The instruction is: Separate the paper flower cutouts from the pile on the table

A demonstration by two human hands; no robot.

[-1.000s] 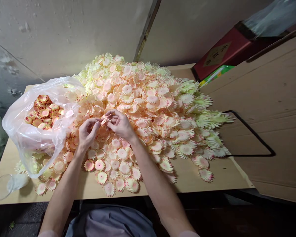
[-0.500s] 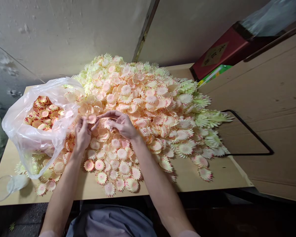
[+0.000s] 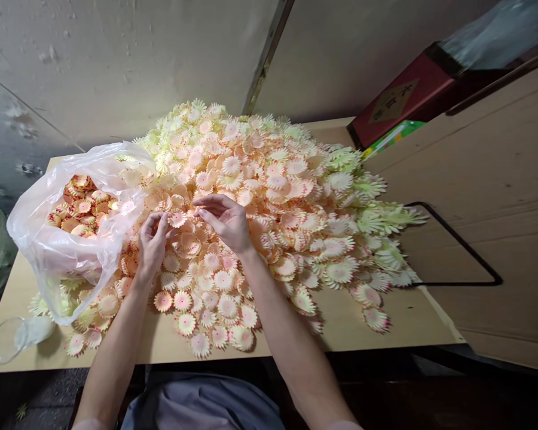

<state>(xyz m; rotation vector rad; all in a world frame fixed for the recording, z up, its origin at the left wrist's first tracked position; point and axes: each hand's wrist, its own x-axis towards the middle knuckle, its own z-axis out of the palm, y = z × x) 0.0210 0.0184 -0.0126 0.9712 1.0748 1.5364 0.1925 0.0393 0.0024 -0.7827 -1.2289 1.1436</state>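
My left hand (image 3: 153, 242) is closed, thumb against fingers, beside the translucent plastic bag. At its fingertips is a small round artificial flower petal layer (image 3: 177, 220), pale with pink toothed edges; the exact grip is partly hidden. To its right, my right hand (image 3: 226, 222) hovers palm-inward over the pile, thumb and index finger slightly apart, with nothing visible between them. Beneath both hands spreads a large heap of such petal layers (image 3: 275, 170), cream and pink in the middle and greenish at the back and right.
At left the plastic bag (image 3: 31, 224) holds darker red-edged petal layers (image 3: 83, 206). A clear cup (image 3: 6, 340) lies on its side at the table's (image 3: 341, 334) front left. Cardboard (image 3: 488, 173) with a black metal bar (image 3: 466, 242) stands at right, near a red box (image 3: 399, 98).
My right hand has drawn its index finger back from the petal layer, widening the gap between the hands. The petal layer sits slightly farther right of my left fingertips.
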